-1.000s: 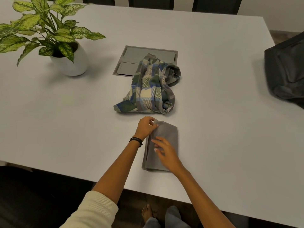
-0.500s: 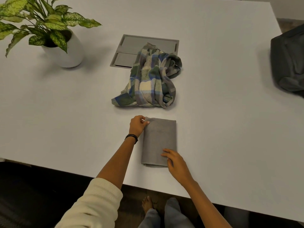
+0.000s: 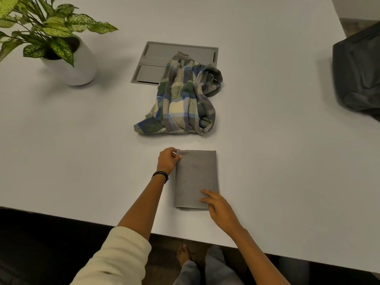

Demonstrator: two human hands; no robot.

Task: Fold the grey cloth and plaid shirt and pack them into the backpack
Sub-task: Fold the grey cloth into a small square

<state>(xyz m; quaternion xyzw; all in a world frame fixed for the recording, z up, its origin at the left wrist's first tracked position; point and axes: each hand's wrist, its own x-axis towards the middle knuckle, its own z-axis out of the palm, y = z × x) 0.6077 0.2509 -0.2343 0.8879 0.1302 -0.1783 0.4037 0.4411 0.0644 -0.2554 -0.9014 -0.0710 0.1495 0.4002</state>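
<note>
Grey cloth point(image 3: 195, 177) folded: left hand point(image 3: 167, 161) pinches its corner, right hand point(image 3: 221, 211) rests straight fingers point(image 3: 206, 192) on it.

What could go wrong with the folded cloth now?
The left hand pinches just one corner of the grey cloth and the right hand only rests on it, so lifting might undo the fold. The backpack sits far off at the table edge, so the cloth could flop open on the way.

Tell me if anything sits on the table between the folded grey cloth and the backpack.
Nothing visible does. Only table surface lies between the grey cloth and the backpack at the right edge. The plaid shirt lies beyond the cloth, off that line.
</note>
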